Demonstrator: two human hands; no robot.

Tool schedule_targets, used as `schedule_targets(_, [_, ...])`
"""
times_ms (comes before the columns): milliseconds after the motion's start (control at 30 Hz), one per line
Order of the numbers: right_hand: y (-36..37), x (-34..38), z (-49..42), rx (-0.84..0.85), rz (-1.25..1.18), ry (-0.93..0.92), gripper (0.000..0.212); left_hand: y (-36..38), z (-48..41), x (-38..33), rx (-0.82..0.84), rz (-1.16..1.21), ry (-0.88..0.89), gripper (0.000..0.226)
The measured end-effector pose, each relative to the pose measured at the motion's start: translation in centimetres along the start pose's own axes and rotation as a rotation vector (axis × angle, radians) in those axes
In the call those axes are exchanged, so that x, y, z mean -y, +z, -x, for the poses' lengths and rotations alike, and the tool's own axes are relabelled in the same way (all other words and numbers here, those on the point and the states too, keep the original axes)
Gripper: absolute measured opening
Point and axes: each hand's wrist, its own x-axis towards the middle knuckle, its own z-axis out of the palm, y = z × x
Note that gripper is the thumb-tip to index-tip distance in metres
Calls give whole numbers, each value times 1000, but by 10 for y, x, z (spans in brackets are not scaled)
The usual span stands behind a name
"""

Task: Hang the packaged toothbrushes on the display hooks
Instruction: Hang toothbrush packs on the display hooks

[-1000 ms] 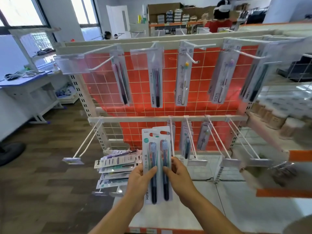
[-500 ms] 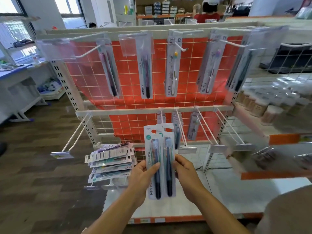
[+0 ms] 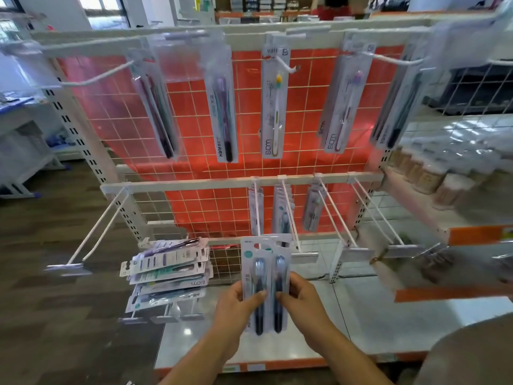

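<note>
ok so on my feed right now: both hands are up in front of the lower middle of the white metal display rack with the orange wire-grid back [image 3: 194, 107]. between them they hold two overlapping white-card blister packs of dark blue toothbrushes [image 3: 261, 254], upright. the left hand [image 3: 236, 307] pinches the left edge of the packs, thumb pressed flat on the front and the other fingers tucked behind. the right hand [image 3: 304, 300] does the same on the right edge, so the two thumbs nearly meet over the brush handles. the tops of the packs sit below the lower white rail [image 3: 194, 184], right by the front tips of the long white wire hooks [image 3: 290, 218] that stick out from the middle of that rail. honestly can't tell if the cards touch a hook tip or just overlap it from this angle. a few slim clear toothbrush packs [image 3: 281, 215] hang far back on those hooks, close to the grid. along the top rail a row of long clear-fronted toothbrush packs [image 3: 273, 107] hangs down. at the rack's lower left corner a messy stack of flat carded toothbrush packs [image 3: 166, 273] lies across some short hooks. under the hands is the white base shelf [image 3: 361, 329] with an orange strip along its front edge. off the right edge there's a side shelf of blurry tan jars [image 3: 433, 176].
</note>
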Motion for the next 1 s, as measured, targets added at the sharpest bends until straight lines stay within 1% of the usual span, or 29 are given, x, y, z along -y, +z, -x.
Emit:
schedule_targets(167, [-2,-27,-17,0,51,7,38,2,-18,22,42,-65,31,15])
schedule_targets(300, [-1,-54,-33,-4,91,-36,39,1,-34,45,52,-72,65,14])
schedule_targets(433, [-2,-84,-51,-2,97,-82,38,1,-52,69,25,-91,97,15])
schedule_targets(600, [0,-111,-69,-18,94,-71,35,1,-73,93,14,-136,116,13])
schedule_targets(767, [-2,-128,-89,-57,97,-56,32,2,-97,105,3,-237,164,9])
schedule_targets(900, [-6,-142,-107,-81,145,-130,31,7,-124,123,14,-276,207,9])
schedule_targets(1000, [-11,-157,-123,-75,121,-192,27,11,-145,136,59,-281,281,7])
